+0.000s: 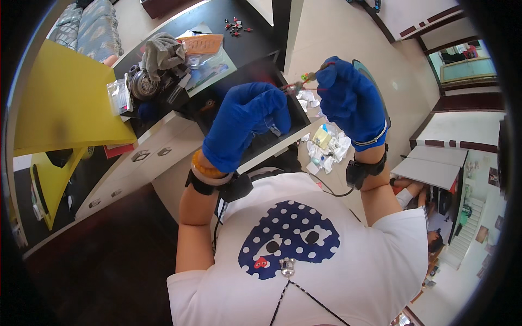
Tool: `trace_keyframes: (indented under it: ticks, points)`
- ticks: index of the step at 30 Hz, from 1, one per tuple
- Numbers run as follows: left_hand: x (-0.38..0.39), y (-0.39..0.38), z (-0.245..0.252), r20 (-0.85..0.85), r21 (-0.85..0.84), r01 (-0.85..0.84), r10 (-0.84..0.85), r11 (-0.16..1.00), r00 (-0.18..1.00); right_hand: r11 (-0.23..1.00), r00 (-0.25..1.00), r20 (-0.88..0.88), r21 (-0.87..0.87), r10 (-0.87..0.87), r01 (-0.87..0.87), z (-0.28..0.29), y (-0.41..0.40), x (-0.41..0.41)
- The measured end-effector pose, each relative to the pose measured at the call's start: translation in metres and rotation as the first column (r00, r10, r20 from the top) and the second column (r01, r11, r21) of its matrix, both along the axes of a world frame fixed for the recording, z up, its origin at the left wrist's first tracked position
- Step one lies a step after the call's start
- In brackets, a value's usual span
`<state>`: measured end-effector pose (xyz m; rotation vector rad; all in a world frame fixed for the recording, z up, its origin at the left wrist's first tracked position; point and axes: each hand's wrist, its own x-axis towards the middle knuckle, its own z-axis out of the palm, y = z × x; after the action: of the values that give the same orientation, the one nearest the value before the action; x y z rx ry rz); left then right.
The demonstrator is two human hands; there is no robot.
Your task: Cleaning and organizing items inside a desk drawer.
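My left hand (248, 124), in a blue glove, pinches one end of a red cord strung with beads (299, 85). The other end is held in the fingers of my right hand (346, 95), also gloved in blue. Between the two hands the short beaded stretch shows brownish beads and a small yellow-green one, partly blurred. A small scrap of clear plastic (275, 128) shows at the underside of my left hand. Both hands are raised over an open drawer (278, 146) with a dark inside. My fingertips are largely hidden by the gloves' folds.
On the black desktop (253, 47) lie a grey cloth (163, 51), an orange sheet (202, 43), plastic bags and several small red-and-black pieces (234, 27). Crumpled litter (329, 147) covers the floor beyond the drawer. A yellow panel (61, 98) stands left; another person (412, 191) is at right.
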<state>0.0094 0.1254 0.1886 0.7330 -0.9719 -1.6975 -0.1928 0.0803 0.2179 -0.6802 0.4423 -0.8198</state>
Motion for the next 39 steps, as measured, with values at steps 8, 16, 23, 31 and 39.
trace_keyframes:
  ticks: [8, 16, 23, 31, 39]
  points:
    - [0.004, 0.008, -0.005, 0.121, -0.208, 0.070, -0.046, 0.976, 0.992, 0.979, 0.987, -0.047, 0.130, -0.153, 0.158, 0.004, -0.003, 0.012]
    - [0.010, 0.046, -0.041, -0.665, 0.140, -0.397, 0.383, 0.907, 0.641, 0.910, 0.837, 0.475, 0.157, 0.272, -0.384, -0.041, -0.002, 0.012]
    - [0.137, 0.057, -0.009, -0.747, -0.375, -0.502, 0.066, 0.779, 0.661, 0.967, 0.933, 0.314, 0.124, 0.176, -0.224, -0.103, -0.034, -0.058]
    - [0.025, 0.004, -0.043, 0.537, -0.354, 0.065, 0.146, 0.933, 0.831, 0.993, 0.964, -0.252, -0.048, 0.090, -0.105, -0.025, 0.004, -0.011]
    - [-0.041, -0.017, 0.008, 0.123, -0.146, 0.232, -0.215, 0.962, 0.969, 1.000, 0.988, 0.156, 0.004, 0.017, -0.018, -0.036, 0.020, -0.043]
